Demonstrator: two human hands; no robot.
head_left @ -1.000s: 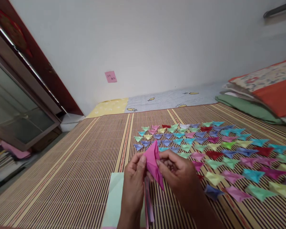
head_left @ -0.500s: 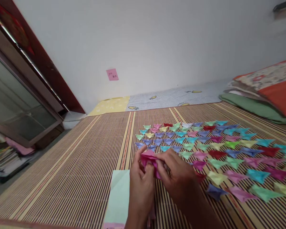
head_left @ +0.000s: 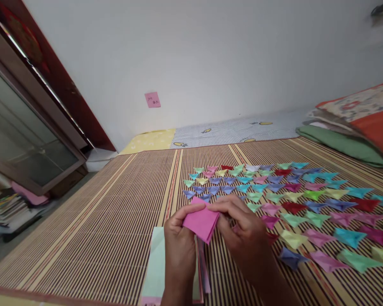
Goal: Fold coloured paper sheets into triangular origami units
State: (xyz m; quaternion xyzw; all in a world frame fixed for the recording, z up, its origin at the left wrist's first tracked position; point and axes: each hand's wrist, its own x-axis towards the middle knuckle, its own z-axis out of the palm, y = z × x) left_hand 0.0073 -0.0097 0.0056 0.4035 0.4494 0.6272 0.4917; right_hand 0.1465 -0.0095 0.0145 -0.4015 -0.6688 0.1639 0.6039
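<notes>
A folded sheet of pink paper, now a flat, layered square-like shape, is held up between my two hands. My left hand grips its left side, thumb tucked behind and index finger along the top. At the upper right edge, the fingers of my right hand pinch the paper. Just below my left hand lies a stack of coloured paper with a pale green sheet on top, partly covered by that hand and forearm. To the right, rows of small folded paper shapes in many colours rest on the mat.
A striped woven mat covers the bed. Folded bedding is piled at the right back. A pink note is stuck to the white wall. At left stand a glass-panelled cabinet and a pile of books.
The pink paper was opened and crumpled around my fingers; now it is flattened into a layered square-like shape. My left hand has shifted slightly left, and the view has moved a little.
</notes>
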